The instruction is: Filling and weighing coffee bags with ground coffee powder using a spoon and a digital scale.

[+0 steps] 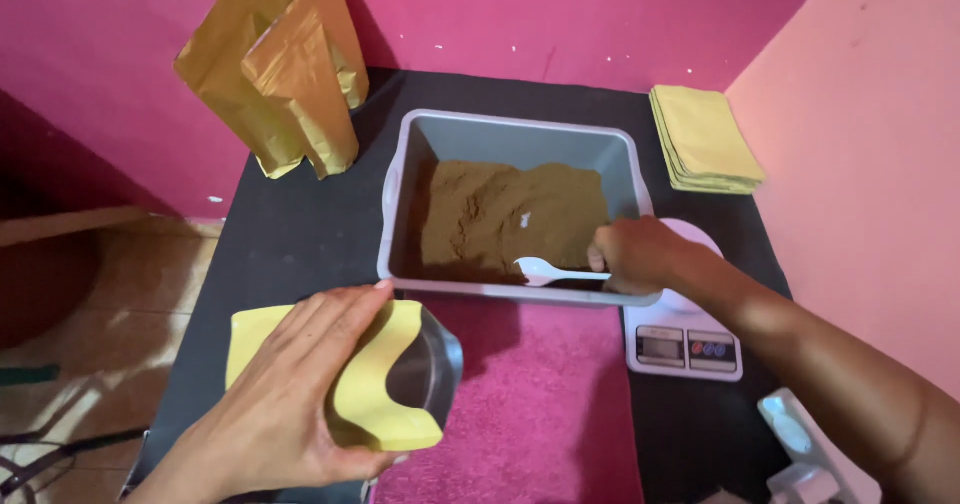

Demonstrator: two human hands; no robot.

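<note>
Against pink walls, a black table [300,234] carries a grey tub [510,134] of brown powder [490,214]; the right hand [640,254] grips a white spoon [545,272] over the powder, the left hand [300,384] holds an open yellow pouch [390,384] near the tub's front edge

Yellow pouch [375,394]; grey tub [510,134]; brown powder [490,219]; white spoon [545,272]; pink cloth [540,404].

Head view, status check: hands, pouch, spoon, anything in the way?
Left hand holds open yellow pouch. Right hand grips white spoon over brown powder in grey tub. Nothing between spoon and pouch.
</note>
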